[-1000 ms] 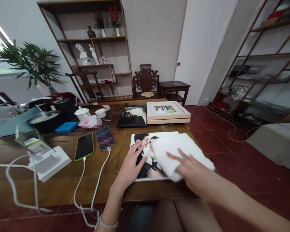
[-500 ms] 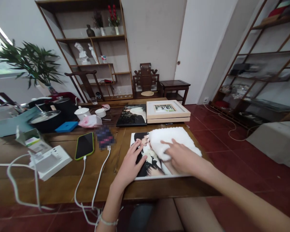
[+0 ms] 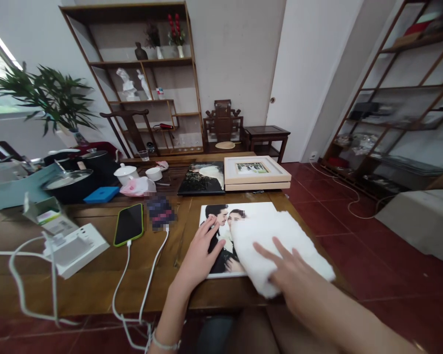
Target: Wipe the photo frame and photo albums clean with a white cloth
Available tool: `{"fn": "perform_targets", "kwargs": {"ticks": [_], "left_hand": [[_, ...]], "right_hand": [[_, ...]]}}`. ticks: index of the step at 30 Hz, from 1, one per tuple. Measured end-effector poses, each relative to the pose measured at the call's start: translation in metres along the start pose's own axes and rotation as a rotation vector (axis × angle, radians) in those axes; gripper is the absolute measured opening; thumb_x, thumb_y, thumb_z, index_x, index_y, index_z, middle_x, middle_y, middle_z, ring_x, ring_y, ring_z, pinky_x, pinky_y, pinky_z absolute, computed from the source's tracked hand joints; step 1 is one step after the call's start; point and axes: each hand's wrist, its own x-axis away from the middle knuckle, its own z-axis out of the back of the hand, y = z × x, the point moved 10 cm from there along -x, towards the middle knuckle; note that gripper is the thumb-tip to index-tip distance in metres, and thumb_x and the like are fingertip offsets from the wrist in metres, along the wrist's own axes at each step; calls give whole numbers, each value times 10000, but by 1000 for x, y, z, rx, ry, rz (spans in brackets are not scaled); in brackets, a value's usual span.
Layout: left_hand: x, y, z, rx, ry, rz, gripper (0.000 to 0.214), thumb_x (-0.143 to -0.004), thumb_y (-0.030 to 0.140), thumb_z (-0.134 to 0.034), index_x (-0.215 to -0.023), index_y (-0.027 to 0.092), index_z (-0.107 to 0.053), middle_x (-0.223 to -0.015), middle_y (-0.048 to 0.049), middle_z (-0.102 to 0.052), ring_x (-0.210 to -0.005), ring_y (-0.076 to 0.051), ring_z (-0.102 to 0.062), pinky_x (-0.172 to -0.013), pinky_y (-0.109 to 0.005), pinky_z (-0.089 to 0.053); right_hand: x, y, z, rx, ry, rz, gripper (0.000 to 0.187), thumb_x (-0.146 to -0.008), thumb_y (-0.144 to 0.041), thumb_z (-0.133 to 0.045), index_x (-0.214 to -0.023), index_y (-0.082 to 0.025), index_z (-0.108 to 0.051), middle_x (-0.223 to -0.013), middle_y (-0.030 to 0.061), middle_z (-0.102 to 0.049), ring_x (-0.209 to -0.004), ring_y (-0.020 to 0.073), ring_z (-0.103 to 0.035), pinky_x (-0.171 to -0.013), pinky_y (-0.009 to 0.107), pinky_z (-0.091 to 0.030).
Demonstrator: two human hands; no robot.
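"Where's the photo panel?"

"Flat on the bench, just inside the near edge, toward the right corner."

"And the hands?"

"The left hand lies open over the panel's left part, fingers spread. The right hand is on the white cloth, fingers splayed; whether it also pinches the cloth, I cannot tell."

"How does the cloth lie?"

"Over the panel's right part, spilling past its near side."

"Anything behind?"

"Two stacked frames near the bench's far right corner, a dark picture just left of them."
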Motion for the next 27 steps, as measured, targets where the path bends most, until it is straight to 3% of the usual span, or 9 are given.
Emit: {"fn": "perform_targets", "kwargs": {"ticks": [2, 5, 9, 14, 18, 21, 27], "left_hand": [[0, 1, 0, -8, -6, 1, 453, -897, 347, -447, -1332, 224, -424, -1460, -77, -354, -1371, -212, -257, -1120, -445, -229], [0, 3, 0, -18, -15, 3, 445, -896, 343, -446, -1321, 215, -433, -1459, -85, -355, -1371, -214, -257, -1119, -443, -231], [-1, 4, 1, -20, -13, -1, 423, -896, 344, -449, -1298, 212, -456, -1458, -87, -357, -1370, -213, -259, -1117, -439, -236], [0, 4, 2, -14, -11, -3, 432, -900, 350, -444, -1303, 196, -455, -1460, -90, -353, -1373, -203, -254, -1123, -414, -232], [1, 3, 2, 2, -7, 14, 431, -912, 344, -419, -1315, 193, -443, -1462, -84, -349, -1373, -196, -252, -1127, -407, -221], [1, 0, 2, 24, 7, 35, 418, -933, 326, -360, -1325, 195, -424, -1460, -79, -354, -1369, -183, -263, -1131, -404, -212], [1, -2, 0, 23, -6, 38, 440, -939, 293, -316, -1365, 190, -361, -1480, -81, -313, -1375, -177, -245, -1136, -409, -201]], "right_hand": [[17, -9, -18, -9, -33, 57, 366, -643, -52, -508, -908, -199, -713, -1514, 12, -166, -1325, 484, -75, -958, 708, -253], [23, -10, -19, -39, -11, 79, 467, -637, -47, -487, -1025, -213, -686, -1514, 1, -163, -1332, 470, -63, -960, 712, -246], [-4, -2, 13, -54, 43, 24, 544, -637, 33, -404, -1058, -203, -656, -1501, 5, -225, -1346, 415, -112, -981, 657, -269], [-68, 6, 58, -4, 115, -34, 488, -719, 24, -396, -1111, -171, -613, -1476, 86, -289, -1279, 419, -290, -885, 639, -379], [-93, 4, 73, 16, 153, -59, 451, -743, 18, -400, -1098, -154, -618, -1450, 124, -332, -1235, 428, -343, -831, 655, -401], [-76, -8, 64, 41, 136, -56, 512, -720, 57, -394, -1135, -151, -609, -1464, 112, -308, -1282, 429, -274, -896, 655, -355], [-5, -43, 5, 33, -33, 67, 378, -689, -15, -477, -945, -162, -714, -1507, 55, -183, -1313, 496, -97, -964, 715, -223]]}}
